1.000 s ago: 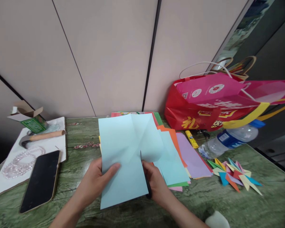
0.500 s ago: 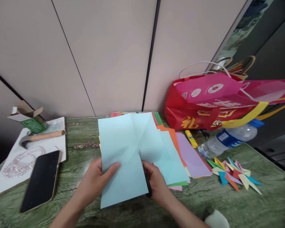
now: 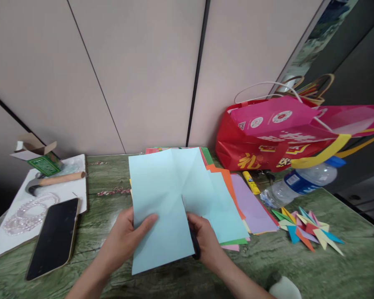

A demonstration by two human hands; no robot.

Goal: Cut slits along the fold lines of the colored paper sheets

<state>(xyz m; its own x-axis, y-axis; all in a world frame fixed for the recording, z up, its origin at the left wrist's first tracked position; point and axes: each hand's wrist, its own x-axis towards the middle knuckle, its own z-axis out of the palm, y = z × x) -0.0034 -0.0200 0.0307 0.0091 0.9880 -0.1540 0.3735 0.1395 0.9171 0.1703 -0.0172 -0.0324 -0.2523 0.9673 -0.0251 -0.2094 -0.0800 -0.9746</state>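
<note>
A light blue sheet point(image 3: 162, 199) with crease lines is held up over the table, slit from its near edge toward the middle. My left hand point(image 3: 132, 232) pinches its left side, thumb on top and fingers beneath. My right hand point(image 3: 204, 238) is closed on black-handled scissors point(image 3: 195, 245) at the slit; most of the blades is hidden by the paper. Behind and to the right lies a fanned stack of coloured paper, with a light blue sheet point(image 3: 226, 211), an orange one point(image 3: 229, 182) and a purple one point(image 3: 252, 207).
At left are a phone point(image 3: 53, 238), a hammer point(image 3: 60, 178), beads point(image 3: 26, 216) and a small open box point(image 3: 45, 160). To the right are a red bag point(image 3: 237, 145), a glue stick point(image 3: 251, 182), a bottle point(image 3: 302, 182) and folded paper pieces point(image 3: 308, 228).
The scissors' tip shows a little less above the paper at the slit. Both hands and the sheet have hardly moved.
</note>
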